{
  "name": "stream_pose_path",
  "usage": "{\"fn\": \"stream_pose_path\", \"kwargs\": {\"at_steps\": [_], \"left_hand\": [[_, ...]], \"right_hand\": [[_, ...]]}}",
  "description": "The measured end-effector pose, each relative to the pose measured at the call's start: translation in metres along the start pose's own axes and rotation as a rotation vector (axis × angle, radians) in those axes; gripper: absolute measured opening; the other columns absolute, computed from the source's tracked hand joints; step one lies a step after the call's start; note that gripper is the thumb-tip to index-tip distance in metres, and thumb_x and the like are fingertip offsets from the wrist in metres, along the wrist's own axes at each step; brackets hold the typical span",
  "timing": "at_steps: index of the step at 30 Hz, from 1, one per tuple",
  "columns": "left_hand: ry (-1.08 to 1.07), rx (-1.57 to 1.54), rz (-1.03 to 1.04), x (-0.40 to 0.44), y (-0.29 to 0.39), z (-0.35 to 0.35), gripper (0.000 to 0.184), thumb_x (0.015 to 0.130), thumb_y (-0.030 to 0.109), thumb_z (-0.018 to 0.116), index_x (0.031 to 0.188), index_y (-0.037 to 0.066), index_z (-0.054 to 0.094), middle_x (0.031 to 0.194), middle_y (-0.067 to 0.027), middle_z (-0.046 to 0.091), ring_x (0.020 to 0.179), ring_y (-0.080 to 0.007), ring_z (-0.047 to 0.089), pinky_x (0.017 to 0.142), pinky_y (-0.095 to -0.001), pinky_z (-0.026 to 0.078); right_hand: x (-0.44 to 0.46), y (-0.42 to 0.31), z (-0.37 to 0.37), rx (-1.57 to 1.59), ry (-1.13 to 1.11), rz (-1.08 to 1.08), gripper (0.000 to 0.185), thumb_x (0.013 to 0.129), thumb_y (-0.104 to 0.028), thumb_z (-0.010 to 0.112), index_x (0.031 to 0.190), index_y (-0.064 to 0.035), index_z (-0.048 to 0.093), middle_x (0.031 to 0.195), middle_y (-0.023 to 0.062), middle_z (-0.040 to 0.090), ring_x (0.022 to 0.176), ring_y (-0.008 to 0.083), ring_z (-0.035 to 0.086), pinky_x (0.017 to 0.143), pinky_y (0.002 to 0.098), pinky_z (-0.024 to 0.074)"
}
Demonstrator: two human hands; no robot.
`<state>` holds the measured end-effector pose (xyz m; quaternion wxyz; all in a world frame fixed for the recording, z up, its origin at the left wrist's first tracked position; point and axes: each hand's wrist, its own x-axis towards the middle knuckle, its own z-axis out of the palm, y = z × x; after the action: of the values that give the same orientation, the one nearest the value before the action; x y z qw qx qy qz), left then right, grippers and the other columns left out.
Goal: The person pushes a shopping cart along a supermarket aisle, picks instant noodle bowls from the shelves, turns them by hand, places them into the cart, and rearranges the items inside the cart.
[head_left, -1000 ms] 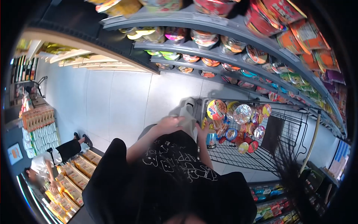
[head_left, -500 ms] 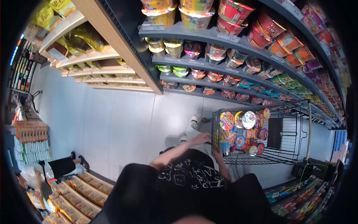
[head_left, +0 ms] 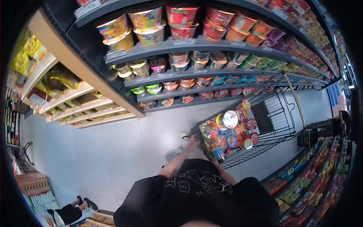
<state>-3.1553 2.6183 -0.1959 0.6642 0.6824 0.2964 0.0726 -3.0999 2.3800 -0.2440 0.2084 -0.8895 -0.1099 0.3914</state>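
Note:
A black wire shopping cart (head_left: 278, 140) stands close in front of me, turned slightly to the right. Several instant noodle cups and bowls lie in its near end, among them a cup with a shiny silver lid (head_left: 230, 119) and a red-and-yellow bowl (head_left: 209, 129). My left hand (head_left: 194, 142) is closed on the cart's near left corner. At the near right side of the cart, my right hand (head_left: 215, 162) rests against the frame; its fingers are mostly hidden, but it appears closed round the edge.
Dark shelves (head_left: 162, 48) of noodle cups run along the far side, beside a wooden shelf unit (head_left: 87, 99) with yellow packets. Packed snack shelves (head_left: 302, 189) line the right. Another person (head_left: 70, 212) is at the lower left, and a dark-clothed figure (head_left: 327, 126) stands beyond the cart.
My left hand has come onto the cart's corner. The view has turned, so the cart appears angled and farther left, with the noodle shelves lower and more to the left.

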Motion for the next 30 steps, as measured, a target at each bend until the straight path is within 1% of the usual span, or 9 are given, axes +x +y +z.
{"fn": "stream_pose_path", "kwargs": {"at_steps": [5,8,10,12,20,21,24,28,30], "left_hand": [[-0.066,-0.072,-0.014,0.018,0.001,0.036,0.074,0.066,0.019,0.065,0.118,-0.004,0.019,0.107,-0.0231,0.043,0.096,-0.028,0.047,0.083,-0.0345,0.039],[0.085,0.28,0.171,0.026,0.006,0.059,0.082,0.063,0.02,0.068,0.118,-0.005,0.014,0.108,-0.0236,0.04,0.094,-0.0281,0.048,0.084,-0.035,0.039],[-0.127,0.094,-0.194,0.028,0.011,0.062,0.082,0.063,0.02,0.067,0.119,-0.005,0.013,0.105,-0.0227,0.042,0.094,-0.0292,0.048,0.086,-0.036,0.037],[-0.247,0.239,-0.207,0.035,0.02,0.073,0.083,0.065,0.02,0.065,0.12,-0.004,0.008,0.103,-0.0238,0.044,0.097,-0.0299,0.047,0.087,-0.0362,0.036],[-0.111,0.315,-0.549,0.079,0.078,0.136,0.089,0.065,0.02,0.064,0.122,-0.004,0.001,0.11,-0.0234,0.042,0.101,-0.0296,0.045,0.088,-0.0378,0.035],[-0.179,0.317,-0.539,0.093,0.077,0.137,0.097,0.065,0.021,0.064,0.126,-0.001,-0.008,0.125,-0.0219,0.028,0.106,-0.0325,0.041,0.089,-0.0385,0.034],[-0.048,0.662,-0.433,0.111,0.11,0.156,0.104,0.063,0.023,0.066,0.127,0.003,-0.013,0.133,-0.0216,0.009,0.114,-0.0338,0.033,0.092,-0.0421,0.03],[0.093,0.864,-0.358,0.139,0.144,0.191,0.104,0.063,0.025,0.067,0.13,0.012,-0.01,0.133,-0.0238,0.0,0.12,-0.0333,0.024,0.095,-0.0464,0.025],[0.121,1.121,-0.158,0.151,0.151,0.206,0.087,0.07,0.025,0.06,0.133,0.021,0.001,0.135,-0.0217,-0.001,0.123,-0.0326,0.018,0.096,-0.0498,0.017]], "right_hand": [[-0.011,0.0,-0.008,0.044,-0.023,-0.025,0.049,0.065,-0.035,0.058,0.103,-0.0043,0.052,0.092,0.0198,0.057,0.089,0.0308,0.055,0.075,0.0353,0.0414],[-0.024,-0.01,-0.027,0.128,-0.005,0.015,0.051,0.065,-0.036,0.057,0.105,-0.0047,0.052,0.094,0.0205,0.056,0.09,0.0313,0.054,0.076,0.0353,0.0409],[-0.027,-0.005,-0.036,0.092,-0.026,0.025,0.051,0.066,-0.037,0.056,0.104,-0.0033,0.052,0.095,0.0204,0.056,0.093,0.0313,0.053,0.078,0.0349,0.0403],[-0.032,-0.007,-0.052,0.119,-0.007,0.037,0.052,0.067,-0.04,0.056,0.102,-0.0021,0.053,0.097,0.0202,0.056,0.094,0.0311,0.053,0.079,0.0344,0.0403],[-0.007,-0.006,-0.112,0.286,-0.056,0.117,0.049,0.07,-0.039,0.058,0.1,-0.0009,0.052,0.084,0.017,0.059,0.081,0.0284,0.058,0.074,0.0353,0.0423],[-0.004,-0.008,-0.118,0.173,0.05,0.121,0.046,0.071,-0.037,0.055,0.1,-0.0022,0.053,0.085,0.0181,0.059,0.082,0.0296,0.057,0.074,0.0363,0.0427],[0.005,-0.028,-0.146,0.042,0.194,0.134,0.037,0.074,-0.034,0.05,0.097,-0.0053,0.056,0.087,0.0206,0.058,0.083,0.0332,0.056,0.073,0.0397,0.044],[0.023,-0.034,-0.176,-0.018,0.216,0.113,0.035,0.072,-0.035,0.051,0.087,-0.0038,0.06,0.081,0.0209,0.058,0.077,0.0355,0.057,0.072,0.0413,0.045],[0.033,-0.033,-0.189,-0.022,0.208,0.144,0.037,0.071,-0.036,0.052,0.086,-0.0029,0.06,0.08,0.0216,0.058,0.076,0.0357,0.057,0.072,0.0425,0.0446]]}}
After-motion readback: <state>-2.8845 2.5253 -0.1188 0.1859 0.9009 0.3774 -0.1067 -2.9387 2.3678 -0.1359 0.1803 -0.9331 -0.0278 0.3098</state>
